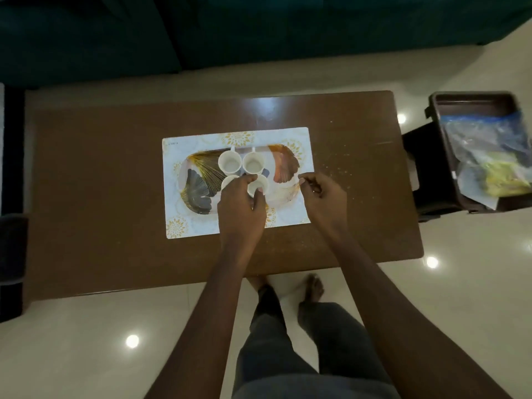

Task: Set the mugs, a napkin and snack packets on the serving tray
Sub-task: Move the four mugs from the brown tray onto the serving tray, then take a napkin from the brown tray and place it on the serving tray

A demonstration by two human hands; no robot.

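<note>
- Dim overall, warm cast.
- Ceiling-light glare spots on glossy floor (132, 340) and table (86, 174).
- Soft focus throughout; bin (440, 156) at right smeared.
- Wide-angle bending at edges; top very dark.

We see four white mugs upright and empty on the serving tray (198, 185), which bears fan-leaf prints: far left mug (229, 162), far right mug (253, 163), near left mug (229, 181) partly hidden, near right mug (258, 187). Snack packets (501, 174) lie in a bin well apart.
</note>
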